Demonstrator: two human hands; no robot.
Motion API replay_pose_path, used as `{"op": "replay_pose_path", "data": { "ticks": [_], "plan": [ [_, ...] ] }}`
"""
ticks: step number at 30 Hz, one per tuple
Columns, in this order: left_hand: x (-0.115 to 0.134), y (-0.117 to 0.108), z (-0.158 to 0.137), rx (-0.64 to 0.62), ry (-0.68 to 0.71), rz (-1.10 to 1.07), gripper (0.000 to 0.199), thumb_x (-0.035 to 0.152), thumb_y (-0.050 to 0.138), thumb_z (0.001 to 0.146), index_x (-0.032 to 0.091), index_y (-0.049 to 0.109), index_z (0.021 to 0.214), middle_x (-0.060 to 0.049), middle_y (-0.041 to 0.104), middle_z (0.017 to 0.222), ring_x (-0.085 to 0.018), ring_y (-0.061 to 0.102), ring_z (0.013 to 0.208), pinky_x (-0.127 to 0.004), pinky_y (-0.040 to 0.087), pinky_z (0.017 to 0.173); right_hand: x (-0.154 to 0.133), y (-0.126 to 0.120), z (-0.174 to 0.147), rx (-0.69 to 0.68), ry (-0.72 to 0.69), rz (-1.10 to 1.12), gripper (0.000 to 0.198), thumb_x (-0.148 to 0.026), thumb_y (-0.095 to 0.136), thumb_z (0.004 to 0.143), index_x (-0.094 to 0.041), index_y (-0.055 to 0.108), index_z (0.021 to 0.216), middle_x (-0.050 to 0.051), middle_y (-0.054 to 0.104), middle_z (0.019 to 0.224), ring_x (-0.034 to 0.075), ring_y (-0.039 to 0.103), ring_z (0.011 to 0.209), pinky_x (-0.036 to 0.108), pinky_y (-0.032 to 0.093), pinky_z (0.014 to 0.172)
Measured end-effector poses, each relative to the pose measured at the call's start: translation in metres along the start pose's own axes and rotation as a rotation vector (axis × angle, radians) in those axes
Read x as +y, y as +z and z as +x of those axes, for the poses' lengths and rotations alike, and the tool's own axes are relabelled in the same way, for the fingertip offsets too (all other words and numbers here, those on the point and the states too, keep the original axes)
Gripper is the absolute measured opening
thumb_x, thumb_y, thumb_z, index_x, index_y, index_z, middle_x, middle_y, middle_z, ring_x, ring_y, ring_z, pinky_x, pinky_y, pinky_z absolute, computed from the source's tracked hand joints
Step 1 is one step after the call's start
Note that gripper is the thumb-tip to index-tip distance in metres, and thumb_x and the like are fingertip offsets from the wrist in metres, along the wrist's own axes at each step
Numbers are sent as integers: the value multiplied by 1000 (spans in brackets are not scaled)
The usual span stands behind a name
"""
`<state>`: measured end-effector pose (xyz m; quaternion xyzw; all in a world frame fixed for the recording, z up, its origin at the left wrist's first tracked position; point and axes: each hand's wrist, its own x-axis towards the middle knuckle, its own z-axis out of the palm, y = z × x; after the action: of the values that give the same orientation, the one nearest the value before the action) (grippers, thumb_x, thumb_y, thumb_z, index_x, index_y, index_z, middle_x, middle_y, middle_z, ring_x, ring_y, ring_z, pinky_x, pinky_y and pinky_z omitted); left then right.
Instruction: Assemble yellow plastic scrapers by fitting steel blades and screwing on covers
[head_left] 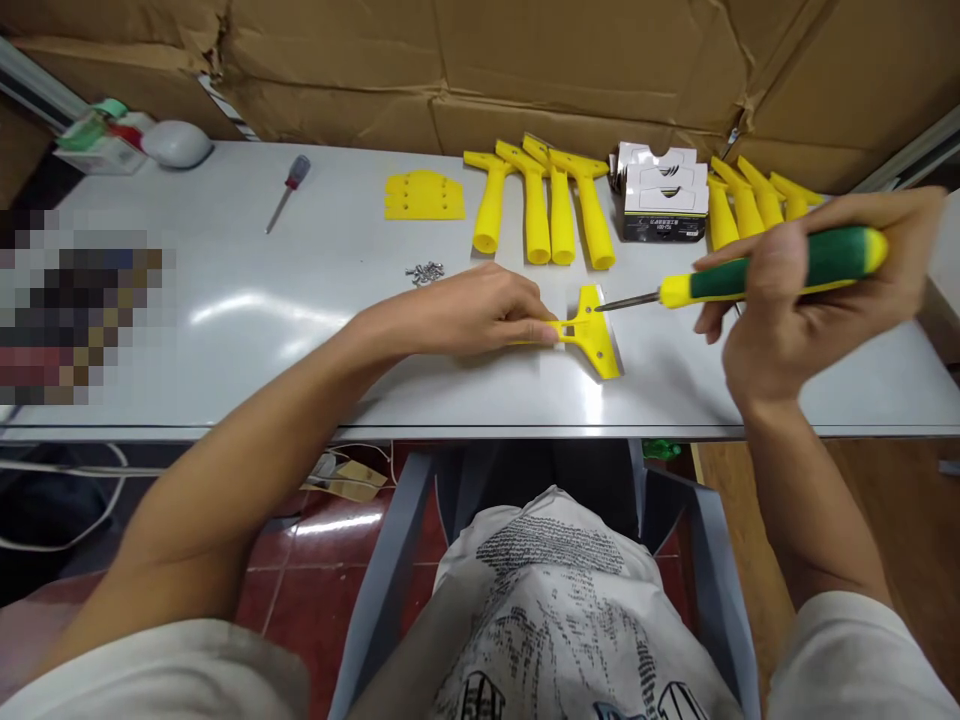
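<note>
White sleeves [165, 670] come nearest. The left arm [270, 440] slants inward over the tabletop [300, 250], the left hand [487, 310] palm down, its grip closed around the stem of a scraper [592, 345] lying near the front edge. The right arm [810, 490] angles up from its sleeve, and the right hand [772, 345] has its grip clenched around a screwdriver [720, 281], whose shaft points left to the scraper's flared head. Glossy yellow, that head bears two round spots, too small to tell holes from screws, and a pale strip along its outer edge; whether the tip touches it, I cannot tell. Beyond lie screws [426, 272], then more scrapers [536, 205], a yellow plate [424, 195], boxes [666, 195] and, behind, cardboard [525, 60].
</note>
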<state>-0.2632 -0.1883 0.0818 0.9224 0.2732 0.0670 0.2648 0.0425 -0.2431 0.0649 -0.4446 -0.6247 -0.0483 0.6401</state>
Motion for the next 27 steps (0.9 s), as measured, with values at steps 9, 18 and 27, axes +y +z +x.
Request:
{"op": "replay_pose_path", "data": {
  "ticks": [9,18,27],
  "plan": [
    [-9,10,-1,36,55,114,36,57,65,115,34,92,121,-4,77,102,-23,72,84,-36,48,84,-13,31,-8,115,-117,226,39,-54,77,105,-24,56,94,-6,48,72,13,70,52,22,25,40],
    [-5,8,-1,17,87,170,36,49,63,115,28,92,113,-6,78,102,-22,71,84,-35,48,81,-12,25,1,-60,-116,-6,23,-44,66,102,-26,54,95,-5,58,70,13,66,52,28,36,48],
    [-4,8,-2,19,124,165,27,41,70,112,28,92,118,-7,79,104,-22,71,83,-35,50,82,-65,8,106,-1004,-139,-631,32,-54,87,96,-23,76,99,-9,67,82,18,81,121,23,53,80]
  ]
}}
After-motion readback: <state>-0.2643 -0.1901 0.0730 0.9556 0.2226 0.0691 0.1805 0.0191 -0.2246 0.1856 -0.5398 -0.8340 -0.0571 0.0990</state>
